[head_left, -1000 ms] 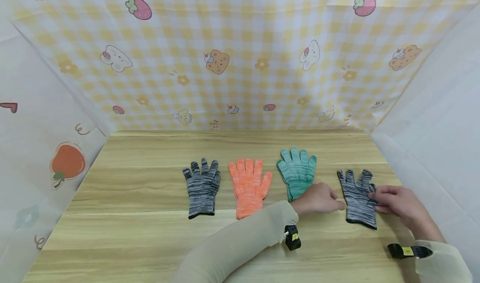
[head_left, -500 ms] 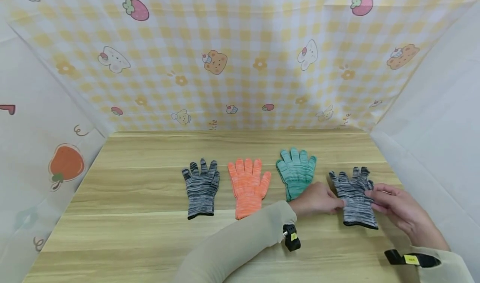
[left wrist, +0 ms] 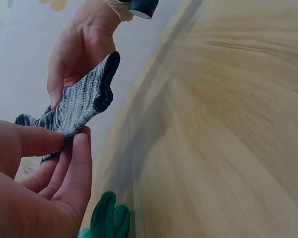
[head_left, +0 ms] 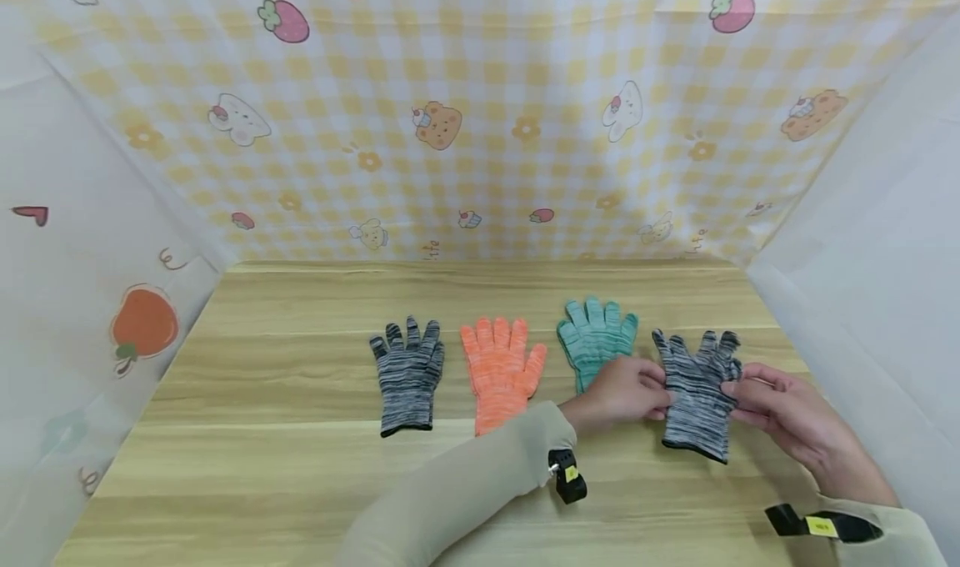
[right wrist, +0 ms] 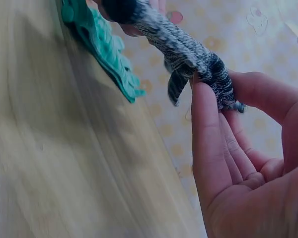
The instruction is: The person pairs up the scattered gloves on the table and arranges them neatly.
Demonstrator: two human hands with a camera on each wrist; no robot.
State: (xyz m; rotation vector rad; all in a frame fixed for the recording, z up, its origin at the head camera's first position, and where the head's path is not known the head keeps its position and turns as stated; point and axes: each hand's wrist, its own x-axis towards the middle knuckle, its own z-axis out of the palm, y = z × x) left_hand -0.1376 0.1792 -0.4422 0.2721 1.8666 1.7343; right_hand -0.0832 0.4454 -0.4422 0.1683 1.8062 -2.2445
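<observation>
A grey-and-black knit glove (head_left: 697,400) with a black cuff edge is held up off the table between both hands, fingers pointing away. My left hand (head_left: 626,390) pinches its left edge between thumb and fingers, as the left wrist view shows with the glove (left wrist: 82,99) tilted. On the opposite edge, my right hand (head_left: 795,417) pinches near the glove's thumb; the right wrist view has that hand (right wrist: 248,148) with thumb and fingertips on the knit. A green glove (head_left: 596,338) lies just behind my left hand, which covers part of its cuff.
Left of the green glove lie an orange glove (head_left: 501,371) and another grey-and-black glove (head_left: 407,375), all flat in a row. My left sleeve (head_left: 480,475) crosses the orange cuff. A checked cloth (head_left: 480,167) stands behind the wooden table (head_left: 247,434), with white cloth sides.
My left hand has taken hold of the right-hand grey glove's left edge. The glove has risen from the table and shifted slightly left, both hands moving with it.
</observation>
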